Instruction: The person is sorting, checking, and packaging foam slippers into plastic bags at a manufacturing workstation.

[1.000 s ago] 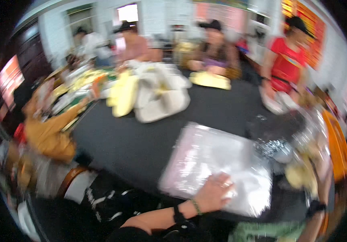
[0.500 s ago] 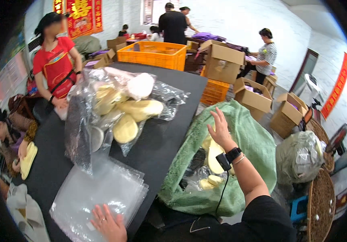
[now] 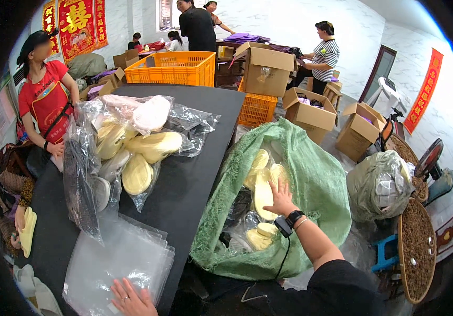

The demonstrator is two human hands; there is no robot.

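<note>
The right hand (image 3: 280,197) reaches down into the open mouth of the big green woven sack (image 3: 316,179), fingers spread wide and flat over a pale yellow slipper (image 3: 263,192) — touching it, not yet closed around it, so nothing is gripped. The sack stands on the floor just right of the black table (image 3: 195,158), its mouth gaping toward the person, which puts the slippers within easy reach of that arm. More pale yellow slippers (image 3: 259,238) lie lower in the sack, among crumpled clear wrapping.

Over on the near left, the left hand (image 3: 130,300) lies palm down on the stack of clear plastic bags (image 3: 118,258), fingers flat and open. It looks as if it is pinning the slippery stack in place at the table's near edge — holding it down, not grasping it.

The slipper under the right hand is smooth, soft-looking, cream-yellow, sole side up as far as can be told. Farther along the table, a heap of bagged slippers (image 3: 131,147) sits in glossy clear bags, yellow and pinkish ones mixed. At the far left a person in a red top (image 3: 45,100) stands by the table. Beyond it, an orange crate (image 3: 171,68) and open cardboard boxes (image 3: 311,113).
</note>
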